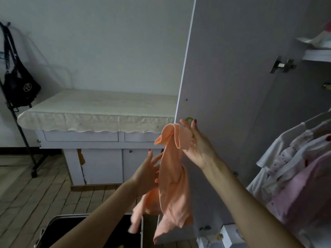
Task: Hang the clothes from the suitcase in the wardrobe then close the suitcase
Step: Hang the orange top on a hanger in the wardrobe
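A peach-orange garment point(170, 179) hangs in the air in front of the open wardrobe door point(232, 77). My right hand point(195, 142) holds its top edge up, thumb and fingers pinching the fabric; something green point(189, 119) shows at the fingertips. My left hand point(146, 174) is lower, fingers spread, touching the garment's left side. The black suitcase point(68, 230) lies open at the bottom left, partly hidden by my left arm. Inside the wardrobe at the right, white and pink clothes point(295, 167) hang on hangers.
A white cabinet point(100, 163) with a cream cloth point(96, 111) on top stands against the wall. A black bag point(19, 88) hangs on a dark stand at the far left. A wardrobe shelf point(317, 54) carries folded items. The floor is tiled.
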